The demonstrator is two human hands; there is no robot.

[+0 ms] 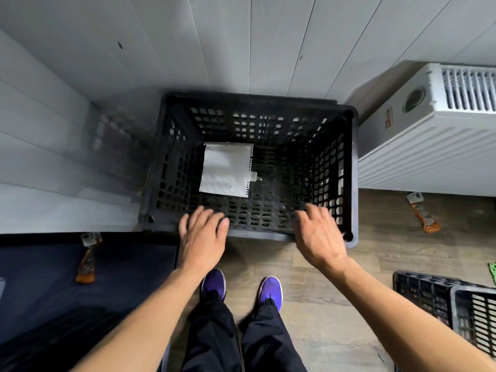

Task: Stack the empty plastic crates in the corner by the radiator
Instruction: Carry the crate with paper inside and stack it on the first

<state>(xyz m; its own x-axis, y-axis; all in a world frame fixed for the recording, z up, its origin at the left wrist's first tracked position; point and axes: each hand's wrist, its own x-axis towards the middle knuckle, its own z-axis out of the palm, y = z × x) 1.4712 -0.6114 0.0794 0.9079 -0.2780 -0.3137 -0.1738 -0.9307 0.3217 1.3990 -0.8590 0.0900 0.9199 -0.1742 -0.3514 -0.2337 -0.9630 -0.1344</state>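
Observation:
A black perforated plastic crate [351, 167] stands in the corner, between the white panelled wall on the left and the white radiator [418, 146] on the right. A white sheet of paper [226, 169] lies on its bottom. My left hand [202, 237] hovers over the crate's near rim, fingers spread, holding nothing. My right hand [320, 234] is also over the near rim, towards the right corner, fingers apart and empty. Whether either hand touches the rim is unclear. More black crates [440, 302] lie on the floor at the lower right.
Two orange-handled scrapers lie on the floor: one [87, 260] on a dark mat [40, 277] at the left, another [424, 213] below the radiator. My feet in purple shoes [269, 291] stand on the wooden floor just before the crate. A green object [492, 272] shows at the right edge.

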